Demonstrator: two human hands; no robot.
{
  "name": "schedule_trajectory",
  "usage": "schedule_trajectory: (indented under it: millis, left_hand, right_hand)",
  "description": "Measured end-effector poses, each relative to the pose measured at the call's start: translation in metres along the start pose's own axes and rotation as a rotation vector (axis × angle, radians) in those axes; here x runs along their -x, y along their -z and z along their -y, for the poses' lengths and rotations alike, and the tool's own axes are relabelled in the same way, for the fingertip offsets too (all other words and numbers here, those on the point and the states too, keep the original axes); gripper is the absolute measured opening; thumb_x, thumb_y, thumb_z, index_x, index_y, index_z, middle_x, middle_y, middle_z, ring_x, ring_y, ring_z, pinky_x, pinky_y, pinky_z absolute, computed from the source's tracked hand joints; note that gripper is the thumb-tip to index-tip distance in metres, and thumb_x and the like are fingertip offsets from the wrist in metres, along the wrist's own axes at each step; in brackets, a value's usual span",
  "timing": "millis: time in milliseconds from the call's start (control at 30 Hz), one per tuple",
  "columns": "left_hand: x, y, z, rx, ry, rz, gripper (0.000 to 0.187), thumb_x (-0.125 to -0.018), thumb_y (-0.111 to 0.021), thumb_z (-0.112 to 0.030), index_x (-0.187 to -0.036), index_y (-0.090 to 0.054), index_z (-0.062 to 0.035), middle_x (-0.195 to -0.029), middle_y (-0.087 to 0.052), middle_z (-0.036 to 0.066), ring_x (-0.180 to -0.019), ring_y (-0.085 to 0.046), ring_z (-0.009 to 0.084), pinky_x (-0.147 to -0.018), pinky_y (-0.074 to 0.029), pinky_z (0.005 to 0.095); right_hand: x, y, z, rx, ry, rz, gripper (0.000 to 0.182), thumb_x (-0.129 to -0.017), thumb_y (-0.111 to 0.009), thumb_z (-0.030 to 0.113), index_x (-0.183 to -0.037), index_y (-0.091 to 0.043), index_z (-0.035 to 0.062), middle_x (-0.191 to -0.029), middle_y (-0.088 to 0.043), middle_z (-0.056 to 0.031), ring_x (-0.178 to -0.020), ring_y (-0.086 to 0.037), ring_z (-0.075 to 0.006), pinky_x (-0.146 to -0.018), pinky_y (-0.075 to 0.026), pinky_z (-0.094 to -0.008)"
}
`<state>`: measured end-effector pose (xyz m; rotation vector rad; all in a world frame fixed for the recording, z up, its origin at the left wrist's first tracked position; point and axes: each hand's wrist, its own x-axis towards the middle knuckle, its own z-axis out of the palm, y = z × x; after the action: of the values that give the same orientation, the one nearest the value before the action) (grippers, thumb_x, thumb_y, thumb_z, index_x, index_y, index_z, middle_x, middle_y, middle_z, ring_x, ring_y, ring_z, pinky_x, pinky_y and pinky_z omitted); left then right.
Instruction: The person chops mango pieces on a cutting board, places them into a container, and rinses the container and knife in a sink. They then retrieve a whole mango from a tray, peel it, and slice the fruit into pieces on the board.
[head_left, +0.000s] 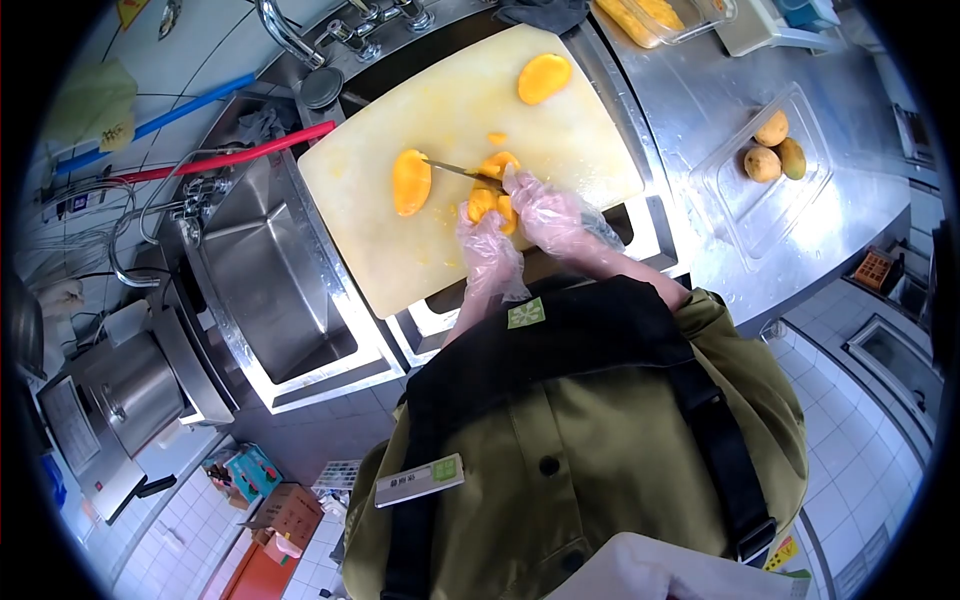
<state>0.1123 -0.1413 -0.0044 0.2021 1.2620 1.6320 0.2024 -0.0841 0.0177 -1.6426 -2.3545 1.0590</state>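
My right hand (552, 214), in a clear plastic glove, grips a knife (456, 170) whose blade points left across the cutting board (370, 255). My left hand (488, 250), gloved the same way, has its fingertips closed on a piece of peeled mango (482, 204) beside the knife. More orange flesh shows around the blade, partly hidden by the right hand. A mango slice (411, 183) lies just left of the knife tip. Another slice (544, 79) rests at the board's far right, and a small scrap (496, 138) lies between them.
The board lies across a sink under a faucet (290, 35). A second steel sink (265, 270) is at left, with a red hose (240, 150) above it. On the right counter, a clear tray (745, 215) holds three unpeeled mangoes (762, 164); a glass dish (690, 20) holds mango flesh.
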Motion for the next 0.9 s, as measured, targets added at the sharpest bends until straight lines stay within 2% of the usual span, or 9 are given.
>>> schedule_trajectory:
  millis: [100, 200, 400, 467, 567, 667, 767, 833, 900]
  left_hand:
    - [0.004, -0.003, -0.012, 0.060, 0.065, 0.036, 0.018, -0.072, -0.048, 0.001, -0.089, -0.048, -0.0042, -0.082, -0.052, 0.004, -0.074, -0.052, 0.0134, -0.070, -0.043, 0.0245]
    - [0.001, 0.007, -0.020, 0.078, 0.105, 0.085, 0.021, -0.072, -0.049, 0.001, -0.092, -0.048, -0.0045, -0.085, -0.053, 0.004, -0.077, -0.053, 0.0140, -0.072, -0.044, 0.0260]
    - [-0.015, 0.011, -0.033, 0.047, 0.254, 0.115, 0.024, -0.074, -0.051, 0.001, -0.097, -0.049, -0.0040, -0.092, -0.054, 0.004, -0.084, -0.054, 0.0141, -0.075, -0.044, 0.0267]
    - [-0.016, -0.001, -0.046, 0.053, 0.246, 0.222, 0.024, -0.075, -0.051, 0.001, -0.099, -0.049, -0.0040, -0.092, -0.054, 0.004, -0.084, -0.054, 0.0140, -0.076, -0.044, 0.0264]
    - [-0.005, -0.019, -0.060, -0.004, 0.223, 0.128, 0.024, -0.077, -0.050, 0.000, -0.101, -0.049, -0.0036, -0.092, -0.053, 0.002, -0.083, -0.051, 0.0115, -0.077, -0.043, 0.0250]
    - [-0.004, -0.015, -0.057, -0.364, 0.002, 0.213, 0.022, -0.079, -0.048, -0.001, -0.101, -0.049, -0.0028, -0.093, -0.051, 0.002, -0.084, -0.048, 0.0089, -0.077, -0.041, 0.0237]
    - [-0.005, -0.016, -0.043, -0.319, -0.118, 0.226, 0.023, -0.080, -0.047, -0.002, -0.102, -0.046, -0.0026, -0.097, -0.050, 0.003, -0.086, -0.047, 0.0077, -0.077, -0.040, 0.0232]
    - [-0.006, -0.018, -0.034, -0.198, -0.103, 0.224, 0.023, -0.081, -0.045, -0.002, -0.104, -0.045, -0.0028, -0.098, -0.050, 0.004, -0.086, -0.047, 0.0084, -0.077, -0.040, 0.0240]
    - [-0.005, -0.023, -0.032, -0.116, -0.065, 0.200, 0.024, -0.082, -0.044, -0.001, -0.106, -0.043, -0.0029, -0.100, -0.049, 0.004, -0.087, -0.048, 0.0094, -0.078, -0.041, 0.0249]
  right_hand:
    - [-0.004, 0.001, -0.018, -0.170, 0.237, -0.246, 0.025, -0.087, -0.037, 0.020, -0.102, -0.049, 0.0032, -0.089, -0.056, -0.0175, -0.075, -0.056, -0.0349, -0.066, -0.044, -0.0418]
    - [0.002, 0.023, -0.022, 0.070, 0.216, -0.108, 0.021, -0.085, -0.041, 0.014, -0.100, -0.048, 0.0002, -0.090, -0.053, -0.0194, -0.086, -0.053, -0.0339, -0.075, -0.042, -0.0415]
    - [0.015, 0.048, -0.008, -0.056, 0.239, -0.157, 0.016, -0.082, -0.046, 0.010, -0.093, -0.051, -0.0004, -0.088, -0.053, -0.0204, -0.082, -0.053, -0.0361, -0.071, -0.043, -0.0412]
    - [0.017, 0.038, -0.011, -0.068, 0.303, -0.236, 0.017, -0.082, -0.047, 0.009, -0.095, -0.052, -0.0001, -0.088, -0.053, -0.0198, -0.082, -0.053, -0.0363, -0.071, -0.043, -0.0409]
    - [0.022, 0.033, -0.017, -0.076, 0.355, -0.340, 0.020, -0.081, -0.048, 0.007, -0.099, -0.052, 0.0002, -0.090, -0.054, -0.0181, -0.084, -0.053, -0.0358, -0.071, -0.044, -0.0395]
    - [0.033, 0.045, -0.013, -0.106, 0.285, -0.254, 0.023, -0.081, -0.047, 0.007, -0.103, -0.052, 0.0004, -0.094, -0.056, -0.0161, -0.088, -0.054, -0.0337, -0.072, -0.045, -0.0376]
    - [0.041, 0.049, -0.016, -0.034, 0.340, -0.172, 0.025, -0.082, -0.046, 0.007, -0.106, -0.052, 0.0021, -0.098, -0.057, -0.0148, -0.090, -0.055, -0.0311, -0.072, -0.046, -0.0360]
    - [0.043, 0.048, -0.017, 0.292, 0.525, -0.305, 0.025, -0.082, -0.045, 0.009, -0.106, -0.052, 0.0042, -0.101, -0.057, -0.0142, -0.091, -0.056, -0.0297, -0.073, -0.047, -0.0353]
    - [0.045, 0.053, -0.010, 0.277, 0.386, -0.183, 0.026, -0.083, -0.044, 0.011, -0.107, -0.052, 0.0047, -0.099, -0.057, -0.0144, -0.088, -0.057, -0.0304, -0.073, -0.047, -0.0358]
